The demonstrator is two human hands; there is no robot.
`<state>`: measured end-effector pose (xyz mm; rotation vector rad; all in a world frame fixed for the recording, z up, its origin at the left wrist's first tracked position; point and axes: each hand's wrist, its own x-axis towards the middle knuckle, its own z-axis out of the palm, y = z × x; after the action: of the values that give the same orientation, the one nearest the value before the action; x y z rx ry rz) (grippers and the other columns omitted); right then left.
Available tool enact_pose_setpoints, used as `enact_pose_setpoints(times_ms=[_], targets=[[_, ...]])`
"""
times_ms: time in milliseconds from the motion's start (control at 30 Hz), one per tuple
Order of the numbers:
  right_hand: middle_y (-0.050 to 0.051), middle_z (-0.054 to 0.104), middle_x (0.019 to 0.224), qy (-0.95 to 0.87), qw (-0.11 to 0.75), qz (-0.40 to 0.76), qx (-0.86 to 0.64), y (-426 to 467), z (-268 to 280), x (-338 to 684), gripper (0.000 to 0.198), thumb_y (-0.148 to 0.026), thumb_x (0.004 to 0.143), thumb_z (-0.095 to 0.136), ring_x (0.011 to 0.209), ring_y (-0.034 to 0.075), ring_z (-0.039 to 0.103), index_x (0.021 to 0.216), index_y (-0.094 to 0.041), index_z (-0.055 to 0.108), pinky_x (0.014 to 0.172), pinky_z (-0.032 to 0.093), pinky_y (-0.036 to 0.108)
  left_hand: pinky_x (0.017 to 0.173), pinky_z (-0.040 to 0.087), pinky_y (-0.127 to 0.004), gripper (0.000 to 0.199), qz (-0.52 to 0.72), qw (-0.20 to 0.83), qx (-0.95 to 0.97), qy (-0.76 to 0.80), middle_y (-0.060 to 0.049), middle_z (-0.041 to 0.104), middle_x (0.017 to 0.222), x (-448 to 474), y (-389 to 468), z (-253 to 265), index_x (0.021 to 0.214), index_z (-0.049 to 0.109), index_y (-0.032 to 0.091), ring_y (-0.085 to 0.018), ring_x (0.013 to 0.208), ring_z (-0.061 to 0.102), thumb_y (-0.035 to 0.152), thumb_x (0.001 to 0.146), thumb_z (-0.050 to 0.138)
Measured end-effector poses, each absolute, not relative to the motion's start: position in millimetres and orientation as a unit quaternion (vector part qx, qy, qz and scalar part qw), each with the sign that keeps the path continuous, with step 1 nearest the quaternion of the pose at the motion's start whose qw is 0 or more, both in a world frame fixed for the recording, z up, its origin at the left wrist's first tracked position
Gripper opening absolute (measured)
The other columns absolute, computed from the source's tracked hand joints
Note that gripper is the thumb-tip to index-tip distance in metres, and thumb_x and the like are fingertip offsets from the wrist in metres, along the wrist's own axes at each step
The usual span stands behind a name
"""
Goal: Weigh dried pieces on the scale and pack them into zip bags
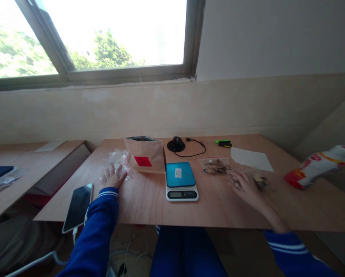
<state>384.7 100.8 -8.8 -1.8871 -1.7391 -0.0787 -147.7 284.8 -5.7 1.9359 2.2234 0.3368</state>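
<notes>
My left hand (114,177) lies with its fingers spread on a heap of clear plastic bags (126,163). The fingers of my right hand (245,187) are apart, laid over a clear zip bag (260,180) of brownish dried pieces; the hand hides part of it. A second zip bag (215,166) of similar dried slices is just left of that hand. Between my hands sits a kitchen scale (182,194) with a bare blue plate; its display is too dim to read. An open brown paper pouch (147,154) with a red label stands upright behind my left hand.
A phone (78,206) with a cable lies at the table's left edge. A black round-based device (176,144), a green-and-black tool (223,143) and white paper (251,159) lie at the back. A red-and-white bottle (319,165) leans at the right. Another table (42,163) adjoins left.
</notes>
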Motion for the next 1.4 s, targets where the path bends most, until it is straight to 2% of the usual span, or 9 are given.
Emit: enact_pose_setpoints(times_ms=[200, 267, 367, 467, 633, 800, 967, 1133, 1400], targets=[[0.03, 0.055, 0.118, -0.526, 0.128, -0.094, -0.836, 119.5, -32.9, 401.9, 0.049, -0.037, 0.073, 0.058, 0.111, 0.046, 0.051, 0.115, -0.012, 0.056, 0.081, 0.041, 0.057, 0.108, 0.023, -0.057, 0.043, 0.288, 0.019, 0.621, 0.729, -0.022, 0.046, 0.138, -105.4, 224.0, 19.7, 0.122, 0.055, 0.008, -0.035, 0.131, 0.04, 0.03, 0.089, 0.038], [0.029, 0.058, 0.109, -0.519, 0.135, -0.131, -0.834, 113.9, -40.3, 398.9, 0.045, -0.031, 0.075, 0.053, 0.106, 0.043, 0.053, 0.114, -0.008, 0.054, 0.081, 0.041, 0.055, 0.099, 0.038, -0.051, 0.036, 0.38, 0.088, 0.633, 0.669, -0.017, 0.061, 0.118, -78.1, 187.6, 26.8, 0.113, 0.058, 0.013, -0.03, 0.114, 0.055, 0.031, 0.09, 0.037], [0.024, 0.062, 0.1, -0.521, 0.179, -0.175, -0.816, 103.0, -41.2, 393.0, 0.036, -0.021, 0.076, 0.046, 0.099, 0.037, 0.056, 0.109, -0.008, 0.054, 0.085, 0.041, 0.05, 0.081, 0.049, -0.036, 0.032, 0.443, 0.298, 0.641, 0.552, -0.011, 0.066, 0.103, -34.7, 132.6, 35.1, 0.1, 0.06, 0.017, -0.022, 0.093, 0.063, 0.039, 0.09, 0.039], [0.019, 0.064, 0.092, -0.525, 0.254, -0.168, -0.795, 93.4, -32.1, 392.3, 0.031, -0.017, 0.074, 0.043, 0.088, 0.032, 0.058, 0.101, -0.013, 0.058, 0.08, 0.044, 0.044, 0.076, 0.048, -0.031, 0.034, 0.408, 0.46, 0.629, 0.476, -0.008, 0.067, 0.096, -0.6, 93.3, 42.4, 0.097, 0.061, 0.018, -0.018, 0.082, 0.063, 0.044, 0.092, 0.04], [0.015, 0.066, 0.082, -0.51, 0.354, -0.125, -0.774, 80.8, -16.0, 390.2, 0.028, -0.033, 0.075, 0.042, 0.073, 0.028, 0.059, 0.078, -0.016, 0.064, 0.07, 0.047, 0.043, 0.076, 0.046, -0.028, 0.034, 0.389, 0.555, 0.612, 0.407, -0.007, 0.066, 0.096, 25.0, 67.4, 52.0, 0.093, 0.061, 0.017, -0.015, 0.081, 0.061, 0.044, 0.093, 0.041], [0.015, 0.069, 0.084, -0.487, 0.416, -0.075, -0.764, 65.5, 12.2, 353.6, 0.041, -0.05, 0.081, 0.042, 0.074, 0.028, 0.061, 0.079, -0.017, 0.067, 0.069, 0.049, 0.043, 0.073, 0.046, -0.027, 0.037, 0.392, 0.618, 0.567, 0.378, -0.008, 0.066, 0.094, 42.1, 55.4, 51.3, 0.091, 0.061, 0.015, -0.014, 0.076, 0.061, 0.048, 0.09, 0.045], [0.01, 0.069, 0.092, -0.603, 0.508, 0.046, -0.614, 35.5, 68.7, 287.5, 0.024, -0.045, 0.083, 0.057, 0.09, 0.025, 0.064, 0.081, -0.022, 0.066, 0.085, 0.05, 0.038, 0.063, 0.046, -0.026, 0.051, 0.433, 0.703, 0.447, 0.345, -0.009, 0.064, 0.099, 64.8, 63.7, 57.6, 0.103, 0.055, 0.015, -0.013, 0.067, 0.062, 0.06, 0.08, 0.053], [0.007, 0.069, 0.096, -0.687, 0.484, 0.159, -0.518, 8.7, 102.6, 238.2, 0.015, -0.032, 0.086, 0.058, 0.094, 0.022, 0.066, 0.08, -0.024, 0.069, 0.082, 0.054, 0.031, 0.05, 0.043, -0.021, 0.058, 0.438, 0.777, 0.35, 0.288, -0.001, 0.058, 0.073, 58.2, 77.3, 72.5, 0.087, 0.053, 0.016, -0.01, 0.057, 0.057, 0.072, 0.076, 0.045], [0.005, 0.071, 0.094, -0.743, 0.447, 0.205, -0.454, 2.4, 102.0, 220.3, 0.018, -0.022, 0.088, 0.056, 0.101, 0.021, 0.065, 0.079, -0.024, 0.071, 0.088, 0.053, 0.03, 0.036, 0.027, -0.017, 0.038, 0.332, 0.763, 0.426, 0.356, 0.005, 0.05, 0.052, 33.3, 64.7, 69.2, 0.073, 0.048, 0.017, -0.006, 0.039, 0.044, 0.05, 0.071, 0.065]])
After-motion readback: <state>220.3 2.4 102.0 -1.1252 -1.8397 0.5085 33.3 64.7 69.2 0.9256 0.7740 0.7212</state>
